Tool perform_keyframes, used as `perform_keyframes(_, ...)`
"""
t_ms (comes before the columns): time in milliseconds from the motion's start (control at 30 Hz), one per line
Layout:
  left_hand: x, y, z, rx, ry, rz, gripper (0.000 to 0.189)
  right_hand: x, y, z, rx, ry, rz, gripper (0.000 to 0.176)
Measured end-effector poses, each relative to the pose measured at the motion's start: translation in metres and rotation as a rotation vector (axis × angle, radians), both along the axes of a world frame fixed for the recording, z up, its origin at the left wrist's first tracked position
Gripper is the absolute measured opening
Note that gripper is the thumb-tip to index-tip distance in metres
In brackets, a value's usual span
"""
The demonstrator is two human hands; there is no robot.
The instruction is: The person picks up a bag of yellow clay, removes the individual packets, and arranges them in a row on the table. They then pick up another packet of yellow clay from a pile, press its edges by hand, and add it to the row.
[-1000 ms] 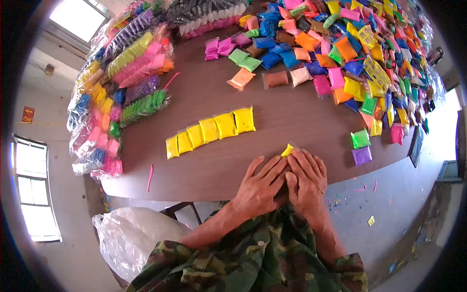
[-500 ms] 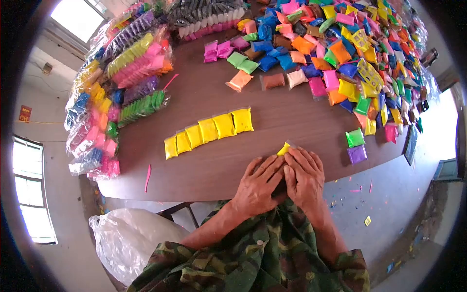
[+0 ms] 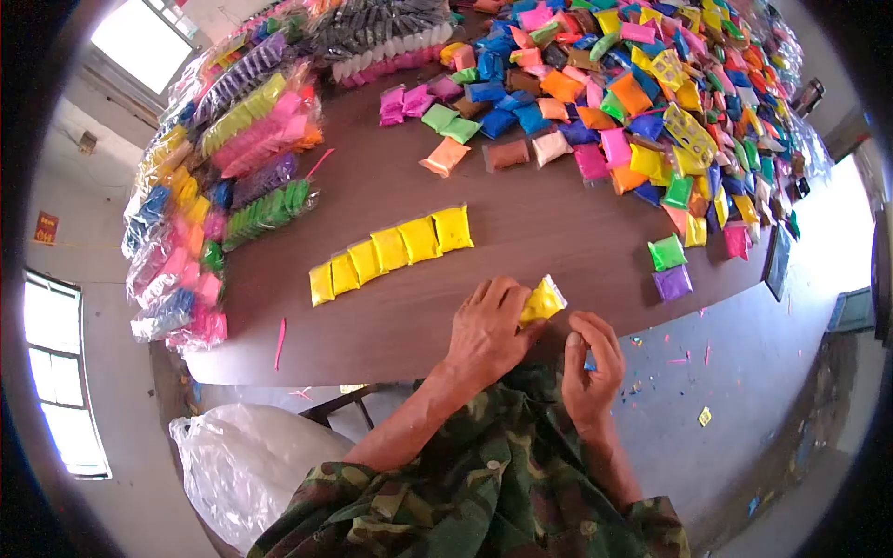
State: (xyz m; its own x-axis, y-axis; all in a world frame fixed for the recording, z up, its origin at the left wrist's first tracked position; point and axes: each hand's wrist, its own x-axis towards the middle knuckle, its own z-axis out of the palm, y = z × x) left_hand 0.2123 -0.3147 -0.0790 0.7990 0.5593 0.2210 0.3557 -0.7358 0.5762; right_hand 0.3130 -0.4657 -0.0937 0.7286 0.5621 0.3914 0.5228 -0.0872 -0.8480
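Note:
My left hand (image 3: 488,325) grips a small yellow packet (image 3: 542,299) at its left side, near the table's front edge. To the right of that packet, my right hand (image 3: 593,363) is raised with its fingers curled, apart from the packet; whether anything is between its fingertips is too small to tell. A row of several yellow packets (image 3: 391,249) lies on the brown table (image 3: 372,325), up and to the left of my left hand.
Bundled coloured packets (image 3: 260,130) line the left side. A heap of loose packets (image 3: 651,102) covers the back right. Green (image 3: 666,252) and purple (image 3: 673,283) packets lie near the right edge. A clear plastic bag (image 3: 242,465) is below the table at left.
My hands have moved apart. My right hand has come off the yellow packet and shifted down, leaving more of the packet showing in my left hand. The view has shifted slightly.

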Motion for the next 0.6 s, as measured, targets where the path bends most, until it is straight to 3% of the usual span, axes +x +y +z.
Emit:
perform_keyframes(100, 0.002, -0.009, -0.005, -0.300, -0.055, 0.064, 0.043, -0.010, -0.012, 0.007, -0.079, 0.276, -0.005, 0.020)
perform_keyframes(200, -0.006, -0.017, 0.005, -0.660, -0.167, 0.108, 0.040, -0.019, -0.011, 0.005, 0.017, 0.811, 0.022, 0.026)
perform_keyframes(300, -0.012, -0.022, 0.010, -0.833, -0.286, 0.066, 0.036, -0.023, 0.003, 0.010, 0.236, 0.986, 0.149, 0.034)
perform_keyframes(467, -0.021, -0.026, 0.004, -0.933, -0.255, 0.092, 0.034, -0.020, 0.007, 0.015, 0.257, 1.051, 0.229, 0.034)
perform_keyframes(567, -0.025, -0.024, 0.003, -0.738, -0.213, 0.074, 0.031, -0.020, 0.013, 0.013, 0.281, 1.030, 0.241, 0.032)
perform_keyframes(600, -0.026, -0.022, 0.007, -0.847, -0.231, 0.071, 0.030, -0.020, 0.013, 0.014, 0.270, 0.999, 0.241, 0.032)
